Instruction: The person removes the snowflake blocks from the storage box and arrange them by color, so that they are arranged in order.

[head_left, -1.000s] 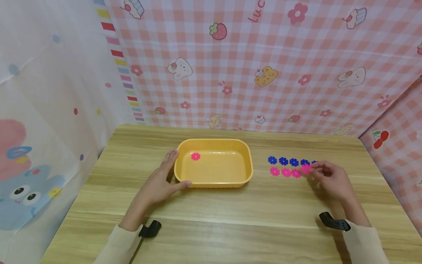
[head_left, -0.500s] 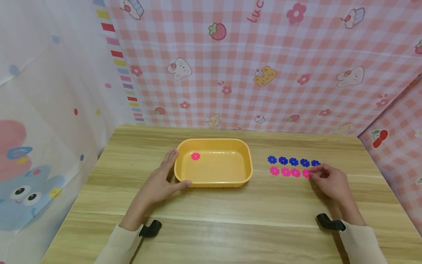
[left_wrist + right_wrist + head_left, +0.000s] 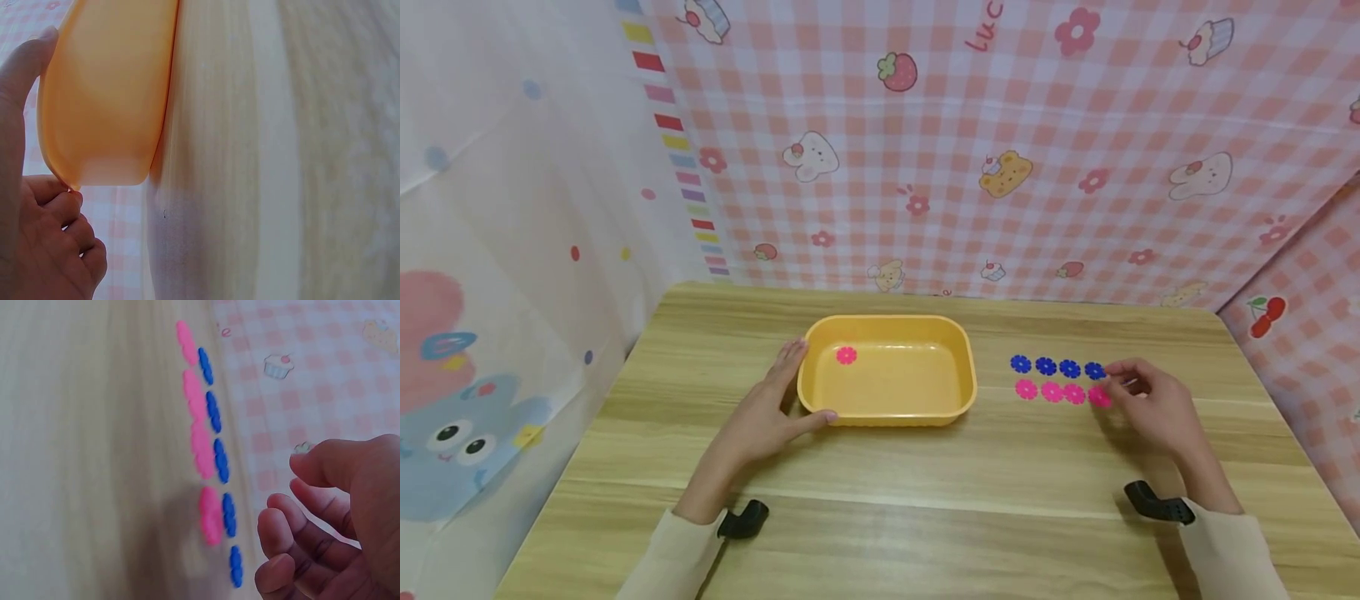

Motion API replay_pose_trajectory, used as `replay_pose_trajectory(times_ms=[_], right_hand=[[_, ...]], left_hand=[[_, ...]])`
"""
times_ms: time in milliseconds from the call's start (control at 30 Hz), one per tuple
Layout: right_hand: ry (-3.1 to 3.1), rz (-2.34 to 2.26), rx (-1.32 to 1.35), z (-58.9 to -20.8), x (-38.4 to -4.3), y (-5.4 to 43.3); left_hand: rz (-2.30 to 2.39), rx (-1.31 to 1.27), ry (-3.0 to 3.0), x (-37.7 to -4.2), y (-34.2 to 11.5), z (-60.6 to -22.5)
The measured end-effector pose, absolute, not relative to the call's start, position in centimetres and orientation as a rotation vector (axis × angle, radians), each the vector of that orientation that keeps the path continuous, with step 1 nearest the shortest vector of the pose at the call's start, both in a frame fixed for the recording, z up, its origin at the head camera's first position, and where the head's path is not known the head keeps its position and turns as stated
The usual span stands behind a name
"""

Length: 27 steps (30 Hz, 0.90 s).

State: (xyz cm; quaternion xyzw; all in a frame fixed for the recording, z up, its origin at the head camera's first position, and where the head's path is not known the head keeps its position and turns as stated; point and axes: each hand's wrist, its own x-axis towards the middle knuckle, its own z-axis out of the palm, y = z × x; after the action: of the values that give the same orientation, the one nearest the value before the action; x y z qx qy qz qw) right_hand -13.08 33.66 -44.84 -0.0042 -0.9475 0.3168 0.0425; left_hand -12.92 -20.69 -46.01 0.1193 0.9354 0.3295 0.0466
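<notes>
A yellow plastic tray (image 3: 887,410) stands at the middle of the table, with one pink flower-shaped disc (image 3: 846,356) inside it. My left hand (image 3: 763,423) grips the tray's left end, thumb on the front rim and fingers along the side. In the left wrist view, thumb and fingertips lie at the tray's rim. To the right, several blue flower discs (image 3: 1070,368) form a back row, and several pink flower discs (image 3: 211,515) a front row. My right hand (image 3: 1153,408) hovers over the rows' right end. Its thumb and fingers are apart and hold nothing, as the right wrist view shows.
The wooden table (image 3: 880,508) meets a pink checked cloth (image 3: 880,167) hung along its back edge. White printed cloth (image 3: 535,250) hangs at the left, and more checked cloth (image 3: 1322,333) at the right. Black wrist mounts (image 3: 743,520) protrude from both sleeves.
My right hand has set a pink disc down at the right end of the pink row, released it, and risen slightly toward the back. The left hand stays on the tray.
</notes>
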Motion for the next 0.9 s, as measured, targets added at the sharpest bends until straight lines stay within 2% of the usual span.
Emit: replay_pose_trajectory(times_ms=[900], right_hand=[[-2.786, 0.952, 0.412, -41.5, -14.9, 27.0]], left_hand=[[1.003, 0.368, 2.855, -12.9, -20.6, -45.9]])
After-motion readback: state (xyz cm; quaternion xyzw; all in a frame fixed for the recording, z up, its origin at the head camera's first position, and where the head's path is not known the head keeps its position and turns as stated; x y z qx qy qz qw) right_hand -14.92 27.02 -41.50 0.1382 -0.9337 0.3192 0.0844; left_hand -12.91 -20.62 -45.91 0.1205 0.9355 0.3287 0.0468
